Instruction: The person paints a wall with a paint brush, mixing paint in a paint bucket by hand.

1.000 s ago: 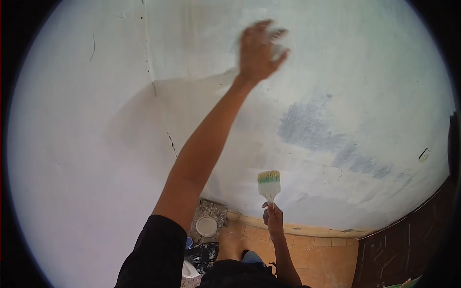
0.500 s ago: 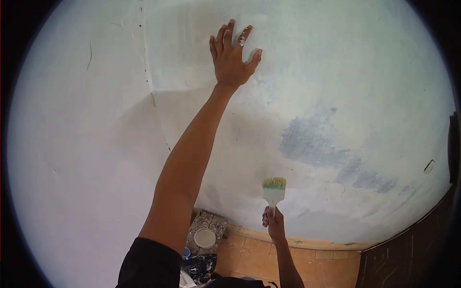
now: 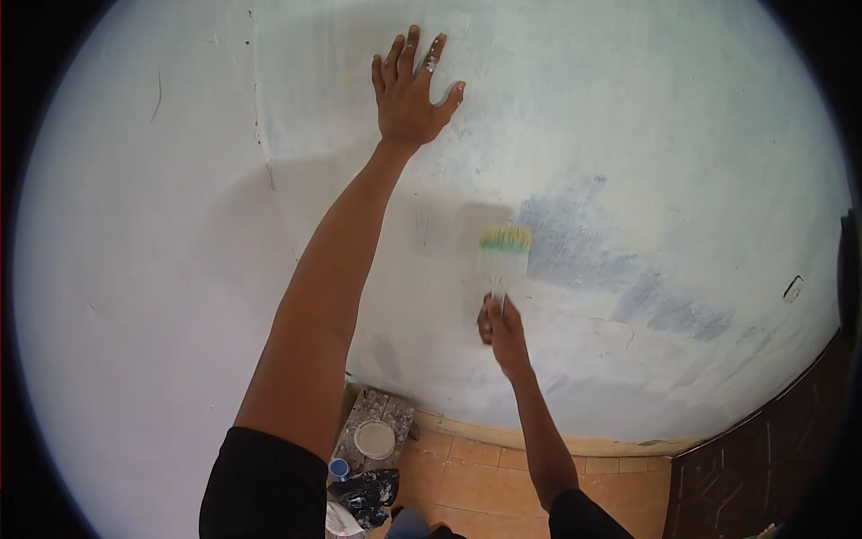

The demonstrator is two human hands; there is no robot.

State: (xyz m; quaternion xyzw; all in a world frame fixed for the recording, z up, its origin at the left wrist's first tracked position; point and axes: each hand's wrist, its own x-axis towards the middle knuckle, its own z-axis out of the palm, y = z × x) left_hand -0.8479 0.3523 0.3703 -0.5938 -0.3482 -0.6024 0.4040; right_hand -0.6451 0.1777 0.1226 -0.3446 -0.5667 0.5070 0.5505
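1. As the head view looks forward and down, the person's bare left hand (image 3: 409,106) lies against a broad, pale, off-white wall (image 3: 673,117), high in the view. Its back is to the camera, its fingers and thumb are spread apart, and white paint flecks mark the index finger. It holds nothing.

2. The bare right hand (image 3: 503,331) is lower and to the right, its fingers closed around the handle of a wide, flat paintbrush (image 3: 503,262) with a pale body and yellow-and-green bristles.

3. The paintbrush is upright in front of the wall, bristles up, just left of a rough blue-grey patch (image 3: 575,238). A soft shadow shows behind and to the left of it; whether the bristles touch the wall cannot be told.

4. Left of the left hand, a thin, dark, broken crack (image 3: 270,175) runs down the wall.

5. Below the left arm is a paint-spattered wooden surface (image 3: 364,415) bearing a round, whitish lid-like disc (image 3: 374,439). Near the disc are a small blue cup (image 3: 338,467) and a crumpled black sheet (image 3: 366,499) spotted with white.

6. Orange floor tiles (image 3: 458,476) extend along the wall's base towards a dark brown, patterned panel (image 3: 763,449) at lower right.
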